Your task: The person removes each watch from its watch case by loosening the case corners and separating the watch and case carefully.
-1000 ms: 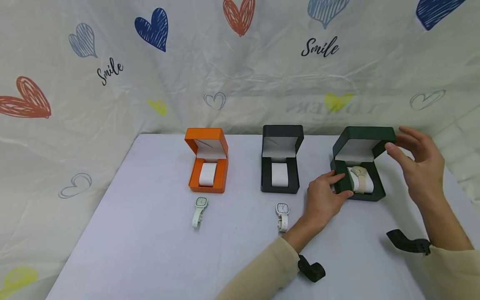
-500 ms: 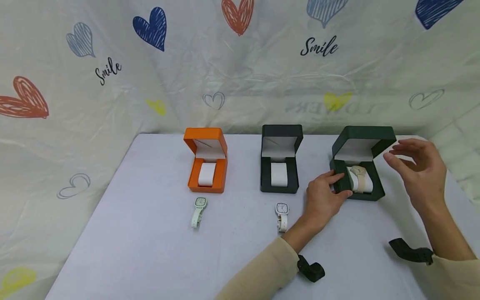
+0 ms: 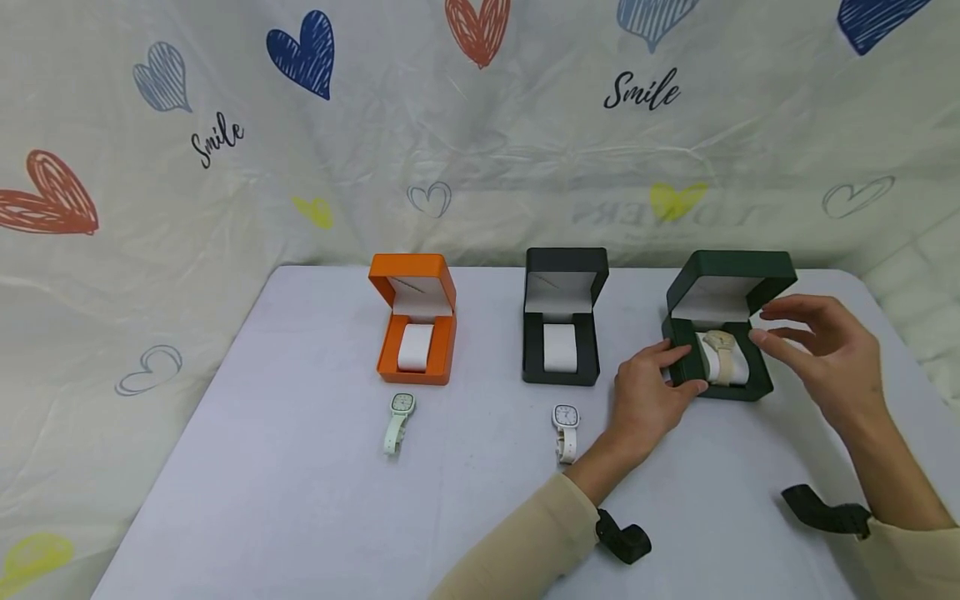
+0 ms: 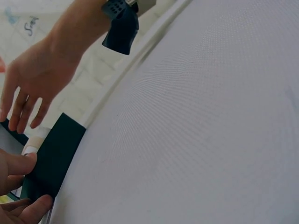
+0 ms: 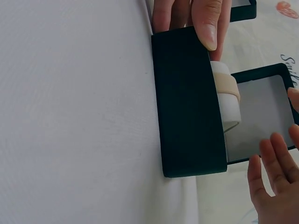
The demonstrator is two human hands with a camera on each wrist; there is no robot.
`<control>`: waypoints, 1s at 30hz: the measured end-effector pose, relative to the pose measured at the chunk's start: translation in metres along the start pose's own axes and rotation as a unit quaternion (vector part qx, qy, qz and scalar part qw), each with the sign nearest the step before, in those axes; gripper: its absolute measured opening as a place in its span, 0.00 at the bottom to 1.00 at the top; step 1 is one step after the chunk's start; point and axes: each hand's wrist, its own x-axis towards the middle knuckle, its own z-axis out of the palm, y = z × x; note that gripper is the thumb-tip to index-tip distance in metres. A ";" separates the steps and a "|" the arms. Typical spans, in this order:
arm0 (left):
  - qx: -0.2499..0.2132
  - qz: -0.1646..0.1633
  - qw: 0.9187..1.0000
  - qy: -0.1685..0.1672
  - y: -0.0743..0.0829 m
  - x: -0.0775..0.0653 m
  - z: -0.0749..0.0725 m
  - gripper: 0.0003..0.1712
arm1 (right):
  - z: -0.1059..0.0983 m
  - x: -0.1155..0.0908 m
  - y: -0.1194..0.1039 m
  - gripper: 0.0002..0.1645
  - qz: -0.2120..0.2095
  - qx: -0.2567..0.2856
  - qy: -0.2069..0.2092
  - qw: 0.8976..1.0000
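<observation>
At the right of the head view, my left hand (image 3: 648,398) grips the left wall of an open dark green watch box (image 3: 738,264). Its thumb lies over the front left edge in the right wrist view. Inside, a beige-strapped watch (image 3: 722,343) is wrapped around a white cushion (image 5: 229,114). My right hand (image 3: 836,358) hovers by the box's right side, fingers slightly bent and holding nothing; in the right wrist view its fingertips overlap the raised lid's edge. The box's front wall (image 5: 191,107) hides most of the watch there.
An open black watch box (image 3: 560,343) and an open orange one (image 3: 416,350) stand to the left, each with a bare white cushion. A white watch (image 3: 566,429) and a pale green watch (image 3: 399,423) lie in front of them on the white table (image 3: 300,467).
My right hand has left the lid's right edge, moving down and then in toward the box's right side. The left hand and the boxes stay in place.
</observation>
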 end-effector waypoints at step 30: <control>-0.005 -0.006 1.000 -0.005 -0.001 0.000 0.000 0.28 | -0.008 0.000 0.018 0.43 0.024 -0.130 -0.202 0.970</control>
